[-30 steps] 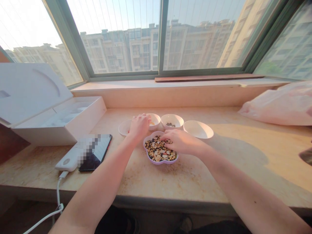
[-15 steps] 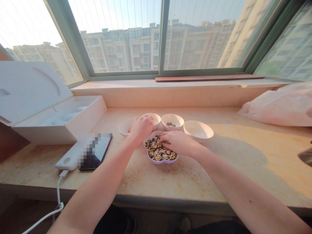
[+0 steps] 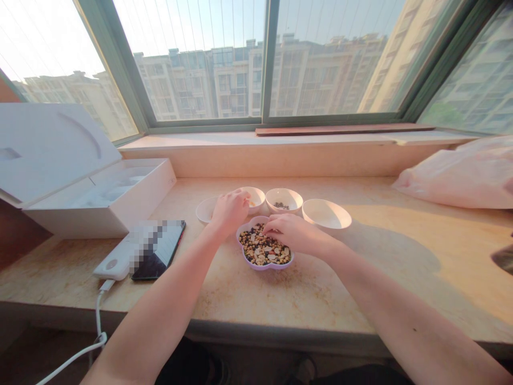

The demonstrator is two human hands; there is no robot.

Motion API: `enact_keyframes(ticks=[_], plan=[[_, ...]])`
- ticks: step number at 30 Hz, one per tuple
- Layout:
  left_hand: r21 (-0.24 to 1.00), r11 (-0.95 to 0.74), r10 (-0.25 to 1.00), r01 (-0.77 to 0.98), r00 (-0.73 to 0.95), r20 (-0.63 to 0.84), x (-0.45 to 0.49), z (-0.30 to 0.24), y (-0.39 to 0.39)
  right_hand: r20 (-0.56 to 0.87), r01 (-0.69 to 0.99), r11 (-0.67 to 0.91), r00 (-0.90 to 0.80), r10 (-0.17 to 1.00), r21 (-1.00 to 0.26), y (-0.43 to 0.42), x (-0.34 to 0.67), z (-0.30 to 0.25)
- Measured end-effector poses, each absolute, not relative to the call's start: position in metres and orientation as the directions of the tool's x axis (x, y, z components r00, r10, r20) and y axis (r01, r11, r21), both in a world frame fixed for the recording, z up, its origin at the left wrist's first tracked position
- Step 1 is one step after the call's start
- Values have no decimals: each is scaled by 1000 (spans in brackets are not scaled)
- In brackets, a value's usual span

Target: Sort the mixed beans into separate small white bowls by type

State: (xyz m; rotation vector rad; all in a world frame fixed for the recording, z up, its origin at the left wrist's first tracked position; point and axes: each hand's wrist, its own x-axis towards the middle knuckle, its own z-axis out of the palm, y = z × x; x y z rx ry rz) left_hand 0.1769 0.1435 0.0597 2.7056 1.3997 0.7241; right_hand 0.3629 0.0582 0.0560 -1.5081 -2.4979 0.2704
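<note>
Outward, green-framed window (image 3: 265, 69) above a long mottled counter (image 3: 360, 289). At left on it, open white box (image 3: 148, 198); far right, pale plastic bag (image 3: 460, 176). Near the middle, row of four round white bowls (image 3: 326, 216), leftmost partly behind the left hand (image 3: 230, 208). Just in front of the row, lilac scalloped bowl (image 3: 268, 267). At its far right side, right hand (image 3: 290, 230), fingers bent low into the bowl, fingertips near together; cannot tell whether pinching anything. Left hand over the two leftmost bowls, fingers half curled toward the second; cannot tell contents of grip. Smallest: mixed black, tan and pale beans (image 3: 258, 248) in the lilac bowl, dark beans (image 3: 280, 206) in the third white one.
</note>
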Motion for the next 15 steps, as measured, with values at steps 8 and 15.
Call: enact_keyframes(ticks=[8, 15], plan=[[346, -576, 804, 740, 439, 401, 169, 70, 141, 182, 660, 361, -326, 928, -659, 54, 364, 60], [448, -802, 591, 394, 631, 503, 181, 71, 125, 255, 287, 243, 5, 967, -927, 58, 370, 70]])
